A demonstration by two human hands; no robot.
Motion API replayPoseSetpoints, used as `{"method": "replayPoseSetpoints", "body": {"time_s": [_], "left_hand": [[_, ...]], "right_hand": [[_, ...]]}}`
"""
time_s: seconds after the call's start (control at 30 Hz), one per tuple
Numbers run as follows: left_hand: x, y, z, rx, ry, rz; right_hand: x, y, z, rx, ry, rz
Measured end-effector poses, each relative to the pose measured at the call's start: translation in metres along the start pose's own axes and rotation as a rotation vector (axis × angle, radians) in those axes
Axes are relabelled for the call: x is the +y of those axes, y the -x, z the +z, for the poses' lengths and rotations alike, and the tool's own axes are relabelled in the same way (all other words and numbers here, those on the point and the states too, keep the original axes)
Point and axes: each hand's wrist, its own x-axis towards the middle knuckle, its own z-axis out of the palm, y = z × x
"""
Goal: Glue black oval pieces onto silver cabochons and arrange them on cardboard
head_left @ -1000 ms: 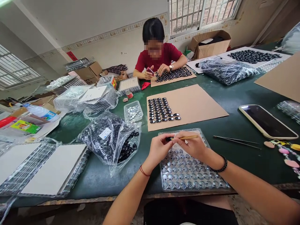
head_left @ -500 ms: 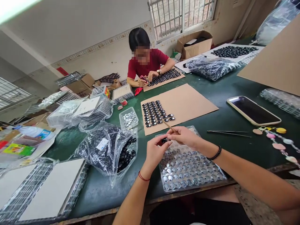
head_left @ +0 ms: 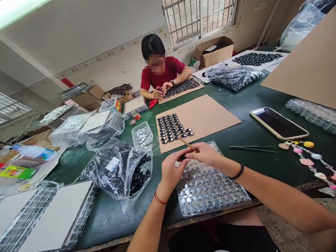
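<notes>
Looked out on a room with pale walls [head_left: 112, 71] and barred windows [head_left: 201, 17] on two sides. Saw a long green table [head_left: 236, 135] stretching across most of the view. On its far side, noted a co-worker [head_left: 154, 78] in a red top, bent over a card sheet crowded with black pieces and holding a small dark red object [head_left: 159, 89]. Found a brown cardboard sheet [head_left: 210, 115] mid-table, with rows of black ovals [head_left: 168, 127], shiny at the centre, along its left part. Left of that, spotted a clear bag [head_left: 110, 175] of black pieces, gaping on the right. By the near edge, saw a clear tray [head_left: 210, 210] of round cells, partly under both hands. Noted a phone [head_left: 279, 122] lying face up, well off to the right.

Observed the left hand [head_left: 172, 166] over the tray's far left corner, with fingers curled and thumb drawn close in a pinch. Just beside it, saw the right hand [head_left: 207, 155], likewise closed to a pinch. Beyond the bag, noticed a small open box [head_left: 134, 140] of silvery discs, then slim tweezers [head_left: 252, 148] between tray and phone. Made out a thin wooden stick [head_left: 187, 142] in the right hand's grip, slanting up toward the cardboard. Lastly, glimpsed a small black piece [head_left: 183, 156] between the left thumb and fingers, mostly hidden. Could not tell of any contact between it and the stick.
</notes>
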Motion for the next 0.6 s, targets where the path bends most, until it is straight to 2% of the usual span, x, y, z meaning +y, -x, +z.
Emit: {"method": "replayPoseSetpoints", "body": {"time_s": [0.1, 0.23, 0.37, 0.6], "left_hand": [[-0.007, 0.001, -0.001, 0.003, -0.183, 0.156], [-0.017, 0.0, 0.0, -0.006, -0.523, 0.364], [-0.02, -0.001, 0.003, -0.034, -0.717, 0.342], [-0.017, 0.0, 0.007, -0.066, -0.788, 0.305]], "right_hand": [[-0.003, 0.0, 0.002, 0.095, 0.157, -0.026], [-0.004, 0.002, 0.004, 0.14, 0.361, -0.064], [-0.001, 0.003, 0.005, 0.169, 0.487, -0.107], [0.009, 0.0, 0.003, 0.185, 0.545, -0.144]]}}
